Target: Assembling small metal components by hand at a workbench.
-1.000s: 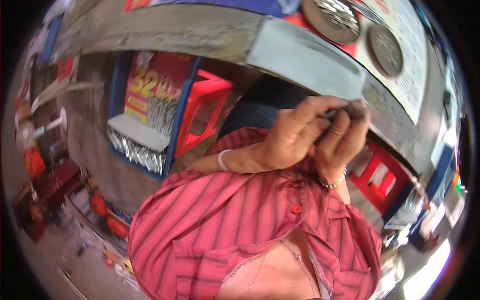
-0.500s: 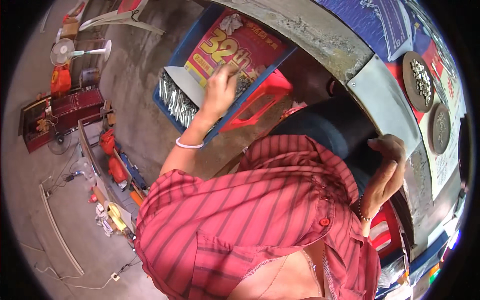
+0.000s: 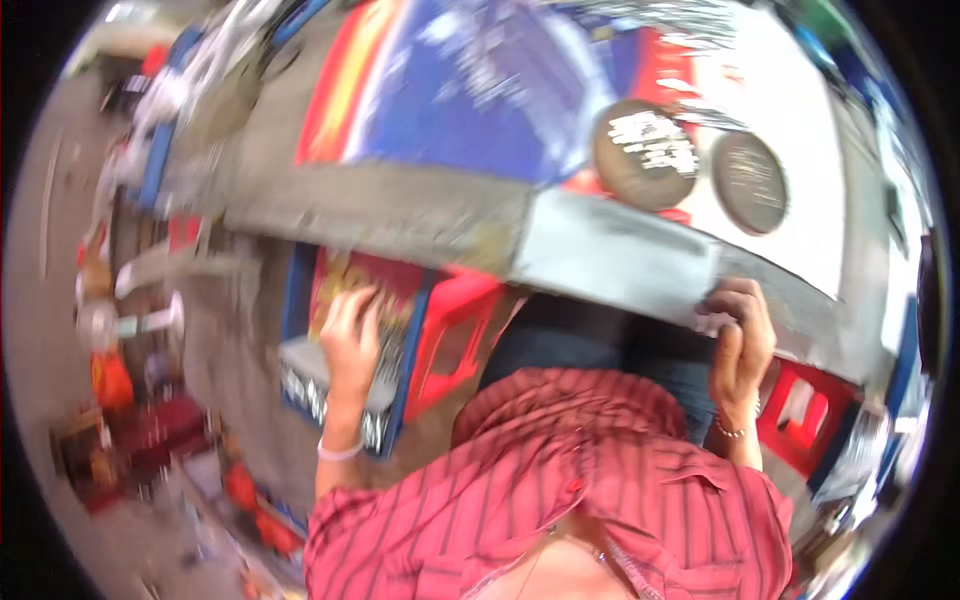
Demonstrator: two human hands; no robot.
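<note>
My left hand (image 3: 350,340) hangs over a blue crate (image 3: 411,370), its fingers bent and smeared by motion, so what they may hold cannot be made out. Slim shiny metal pieces (image 3: 376,428) lie in the crate, beside a pale flat divider (image 3: 305,357). At the table's near edge, close to a grey metal plate (image 3: 610,255), my right hand (image 3: 745,340) is closed with curled fingers. Something small and pale pinkish (image 3: 714,323) shows at its fingertips, too blurred to name.
Two round brown dishes stand on the table: one (image 3: 625,185) with small shiny pieces, the other (image 3: 750,208) with finer bits. Long thin metal pieces (image 3: 690,20) lie farther back. A red stool (image 3: 450,345) stands beside the crate; another red plastic piece (image 3: 810,415) is at right.
The view has swung right toward the table. My left hand has come up from the crate's contents, still over the crate. My right hand is now by the table edge, beside the metal plate.
</note>
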